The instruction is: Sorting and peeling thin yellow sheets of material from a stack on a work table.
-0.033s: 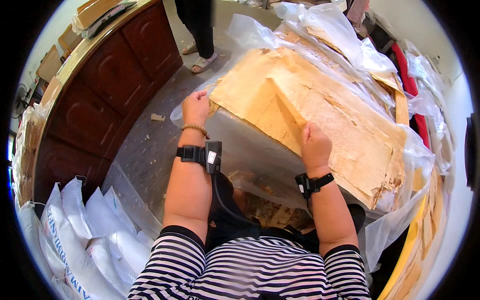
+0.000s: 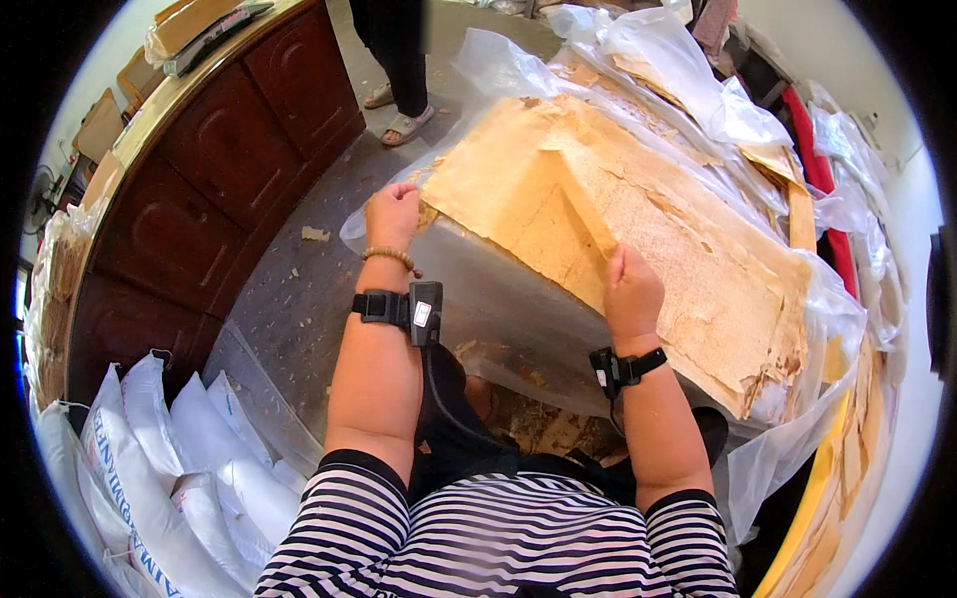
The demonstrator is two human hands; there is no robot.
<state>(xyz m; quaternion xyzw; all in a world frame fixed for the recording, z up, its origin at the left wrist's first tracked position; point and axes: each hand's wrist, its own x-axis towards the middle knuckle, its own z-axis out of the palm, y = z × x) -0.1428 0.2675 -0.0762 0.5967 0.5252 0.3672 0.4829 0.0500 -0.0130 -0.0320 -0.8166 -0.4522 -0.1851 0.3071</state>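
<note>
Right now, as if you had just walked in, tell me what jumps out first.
First, the big tan sheet in the centre, its near edge folded up in the grip of the right hand, with the left hand closed beside its left corner. Then the dark brown cabinet at upper left and the white sacks piled at lower left.

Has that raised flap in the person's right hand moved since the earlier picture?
Yes, slightly: the peak of the raised flap in the right hand has shifted right, away from the dark wooden cabinet, which stays put.
</note>
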